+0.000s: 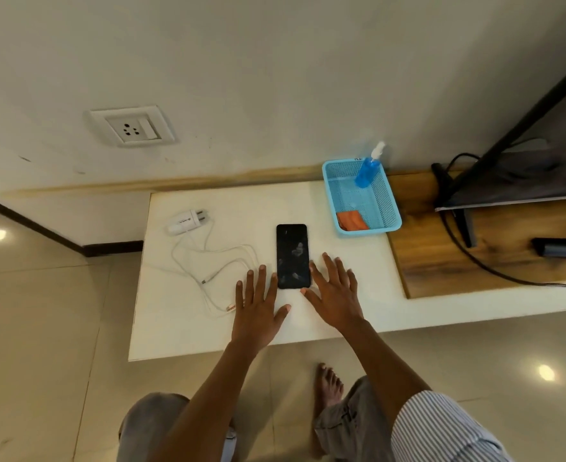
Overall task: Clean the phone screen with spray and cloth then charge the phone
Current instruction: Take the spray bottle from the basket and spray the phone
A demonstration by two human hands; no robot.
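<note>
A black phone [293, 255] lies face up on the white tabletop [235, 211], its screen smudged. My left hand [258, 301] rests flat just left of its near end, fingers spread, holding nothing. My right hand [334, 291] lies flat just right of the phone, also empty. A blue spray bottle [368, 170] with a white nozzle stands in a blue basket [391, 208] at the back right. An orange cloth [351, 220] lies folded in the basket's near corner. A white charger plug [186, 221] with its coiled white cable [208, 268] lies left of the phone.
A wall socket [131, 127] sits on the wall above and left of the table. A wooden board [474, 255], a dark screen on a stand [524, 161], black cables [468, 255] and a dark remote [561, 251] are on the right. Tiled floor, my knees and a bare foot lie below.
</note>
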